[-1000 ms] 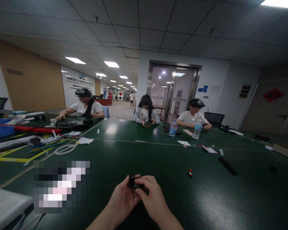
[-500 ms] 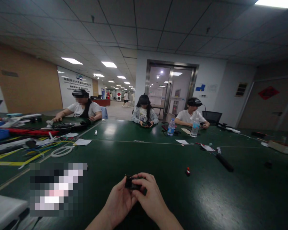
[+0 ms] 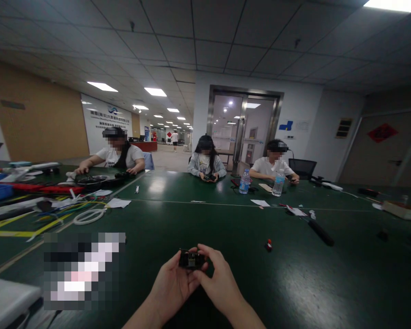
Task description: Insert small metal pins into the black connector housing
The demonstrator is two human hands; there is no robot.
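A small dark rectangular device [image 3: 191,260] with a lighter metallic part at its centre is held just above the green table. My left hand [image 3: 173,279] grips it from the left, thumb along its near left edge and fingers beneath. Around its right end curl the thumb and fingers of my right hand [image 3: 217,278]. Its upper face shows between the two hands, but its exact kind is too small to make out. To the right on the table lies a small red and black piece [image 3: 269,245].
Cables [image 3: 89,216], paper and yellow strips crowd the left. A white box [image 3: 12,301] sits at the near left, beside a blurred-out patch. Two water bottles [image 3: 244,182] and a black-handled tool [image 3: 320,232] stand or lie farther right. Several people sit across the green table [image 3: 150,228].
My right fingers have shifted off the device's upper face to its right end, so its centre now shows. A person in the background has walked left.
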